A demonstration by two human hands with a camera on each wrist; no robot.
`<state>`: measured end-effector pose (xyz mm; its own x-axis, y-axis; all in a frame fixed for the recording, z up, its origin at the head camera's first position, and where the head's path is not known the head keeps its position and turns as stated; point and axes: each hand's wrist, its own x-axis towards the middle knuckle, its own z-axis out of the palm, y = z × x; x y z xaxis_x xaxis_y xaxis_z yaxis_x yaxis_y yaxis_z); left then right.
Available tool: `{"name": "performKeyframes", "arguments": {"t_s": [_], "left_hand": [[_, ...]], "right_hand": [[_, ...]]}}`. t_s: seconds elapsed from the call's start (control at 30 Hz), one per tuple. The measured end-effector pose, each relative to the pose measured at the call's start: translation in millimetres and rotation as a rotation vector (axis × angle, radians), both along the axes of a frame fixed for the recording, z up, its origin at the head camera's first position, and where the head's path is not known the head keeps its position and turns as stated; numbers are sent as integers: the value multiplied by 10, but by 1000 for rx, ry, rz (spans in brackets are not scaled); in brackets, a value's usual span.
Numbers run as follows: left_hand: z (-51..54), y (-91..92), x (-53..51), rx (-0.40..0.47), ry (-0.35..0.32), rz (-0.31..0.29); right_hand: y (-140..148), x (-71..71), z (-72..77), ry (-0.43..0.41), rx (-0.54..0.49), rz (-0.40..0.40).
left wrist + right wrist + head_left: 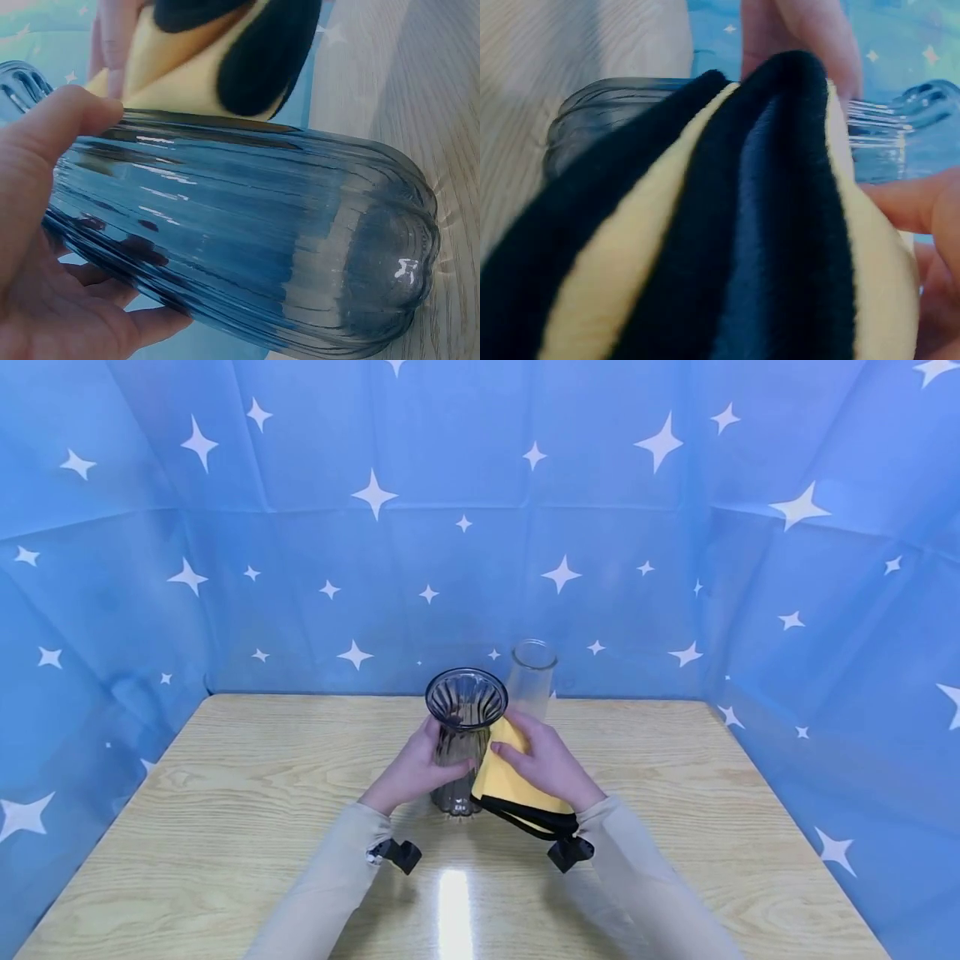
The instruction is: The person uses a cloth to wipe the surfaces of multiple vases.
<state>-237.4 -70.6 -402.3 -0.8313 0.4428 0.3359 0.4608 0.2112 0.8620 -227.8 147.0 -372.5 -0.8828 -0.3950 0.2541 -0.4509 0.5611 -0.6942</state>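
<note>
A grey, ribbed glass vase (456, 792) with a flared rim stands on the table near its back edge. My left hand (414, 772) grips it from the left, the thumb across the near side; in the left wrist view the fingers curl round the ribbed wall. My right hand (553, 764) holds a folded yellow cloth (517, 787) with black edging against the vase's right side. In the right wrist view the cloth (885, 277) covers much of the vase, with the thumb resting on it. Some right-hand fingers are hidden behind the cloth.
A clear glass vase (532, 683) stands just behind my right hand. The wood-grain table (277, 810) reaches back to a blue curtain (300, 543) with white stars, which also rises along both sides. Black wrist straps (401, 855) sit on my sleeves.
</note>
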Motion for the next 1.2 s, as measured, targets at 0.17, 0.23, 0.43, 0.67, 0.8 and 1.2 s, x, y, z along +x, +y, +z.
{"name": "performKeyframes", "arguments": {"t_s": [0.17,0.23,0.43,0.67,0.8,1.2], "left_hand": [[-5,-1,0,2,10,9],[-3,-3,1,-10,8,19],[2,-12,-3,-20,-34,28],[-21,0,-27,-7,-40,31],[88,20,41,-20,-32,33],[230,26,145,-11,-51,45]], "right_hand": [[13,4,-120,-39,84,-13],[13,-5,-192,-60,108,-17],[-6,-26,-412,-122,161,-37],[5,-65,-615,-189,235,-31],[17,-82,-629,-243,283,-8],[17,-155,-620,-412,272,-3]]}}
